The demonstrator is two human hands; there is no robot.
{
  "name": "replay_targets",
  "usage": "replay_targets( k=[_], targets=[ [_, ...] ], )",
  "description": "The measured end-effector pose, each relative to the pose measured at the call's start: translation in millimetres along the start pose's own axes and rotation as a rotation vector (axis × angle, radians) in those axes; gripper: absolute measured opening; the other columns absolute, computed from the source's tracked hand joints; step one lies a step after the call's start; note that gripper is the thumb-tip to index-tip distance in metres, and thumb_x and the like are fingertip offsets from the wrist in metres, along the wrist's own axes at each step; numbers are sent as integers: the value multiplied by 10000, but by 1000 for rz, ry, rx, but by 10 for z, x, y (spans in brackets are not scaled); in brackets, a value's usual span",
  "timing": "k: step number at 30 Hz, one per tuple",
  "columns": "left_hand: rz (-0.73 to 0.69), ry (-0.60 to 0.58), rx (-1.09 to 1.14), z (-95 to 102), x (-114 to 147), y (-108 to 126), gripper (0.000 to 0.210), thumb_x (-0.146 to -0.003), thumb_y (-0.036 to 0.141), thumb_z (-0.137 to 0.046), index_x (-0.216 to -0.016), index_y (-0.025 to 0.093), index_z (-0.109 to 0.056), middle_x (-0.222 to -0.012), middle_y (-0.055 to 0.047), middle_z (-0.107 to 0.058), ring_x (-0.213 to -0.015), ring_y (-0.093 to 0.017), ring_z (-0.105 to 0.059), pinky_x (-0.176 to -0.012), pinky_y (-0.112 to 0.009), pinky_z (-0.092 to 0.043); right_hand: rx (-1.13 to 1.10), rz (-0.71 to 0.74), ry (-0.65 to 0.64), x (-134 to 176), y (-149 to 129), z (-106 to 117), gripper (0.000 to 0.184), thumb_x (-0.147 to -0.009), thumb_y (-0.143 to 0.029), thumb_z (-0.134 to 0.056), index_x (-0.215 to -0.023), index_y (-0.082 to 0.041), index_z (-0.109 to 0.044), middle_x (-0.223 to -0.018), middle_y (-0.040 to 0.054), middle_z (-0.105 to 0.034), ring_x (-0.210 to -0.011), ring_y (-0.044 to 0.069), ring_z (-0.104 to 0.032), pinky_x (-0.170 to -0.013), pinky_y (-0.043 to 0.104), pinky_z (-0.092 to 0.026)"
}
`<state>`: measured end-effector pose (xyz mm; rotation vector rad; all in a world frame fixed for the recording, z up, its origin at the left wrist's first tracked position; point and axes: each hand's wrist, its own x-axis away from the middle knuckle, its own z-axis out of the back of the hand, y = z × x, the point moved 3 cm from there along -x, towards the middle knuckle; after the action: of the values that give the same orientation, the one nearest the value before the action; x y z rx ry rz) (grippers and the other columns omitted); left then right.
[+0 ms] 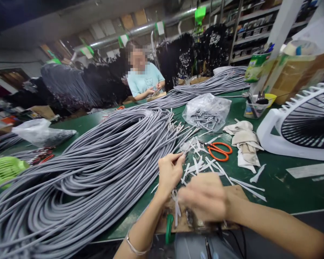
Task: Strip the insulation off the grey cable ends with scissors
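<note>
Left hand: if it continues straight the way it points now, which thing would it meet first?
The left hand would probably first meet the pale plastic scraps just ahead, beside the white strips, though its height above them is hard to judge.

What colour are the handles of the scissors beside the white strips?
The handles are orange, seen best in the head view.
</note>
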<state>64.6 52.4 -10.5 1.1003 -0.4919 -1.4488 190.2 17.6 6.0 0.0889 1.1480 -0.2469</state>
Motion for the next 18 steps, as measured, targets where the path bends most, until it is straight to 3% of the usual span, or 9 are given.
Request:
replay_targets(
  k=[3,5,12,15,18],
  targets=[
    [140,-101,300,-4,-18,-11,270,-775,306,-541,-818,97,-706,-554,-11,-530,-453,-74,-390,-429,-196,-276,131,-352,18,30,209,24,121,-806,-139,-495,-755,-153,-604,-593,12,-579,-524,105,-507,-525,232,-385],
    [184,-140,434,-7,4,9,301,-777,345,-543,-840,91,-693,-540,16,-462,-415,-40,-292,-393,-184,-190,187,-486,31,60,337,47,121,-813,-167,-508,-747,-153,-609,-629,18,-593,-546,107,-518,-555,232,-392],
    [187,-164,543,4,55,52,290,-772,356,-561,-778,86,-667,-523,43,-380,-422,-26,-239,-391,-181,-156,143,-558,-13,79,395,40,147,-828,-191,-498,-751,-148,-615,-661,24,-609,-568,108,-526,-567,225,-385],
    [178,-185,494,-7,60,62,302,-778,366,-545,-721,90,-654,-506,42,-378,-418,-34,-236,-392,-188,-166,112,-567,7,63,375,35,148,-825,-193,-501,-736,-152,-613,-648,19,-604,-564,106,-521,-569,225,-387],
    [77,-166,340,-10,71,87,277,-778,340,-544,-695,106,-666,-523,16,-446,-453,-64,-329,-427,-196,-251,73,-615,26,56,377,26,149,-819,-193,-508,-704,-159,-597,-603,1,-578,-533,96,-501,-543,216,-383]
  ],
)
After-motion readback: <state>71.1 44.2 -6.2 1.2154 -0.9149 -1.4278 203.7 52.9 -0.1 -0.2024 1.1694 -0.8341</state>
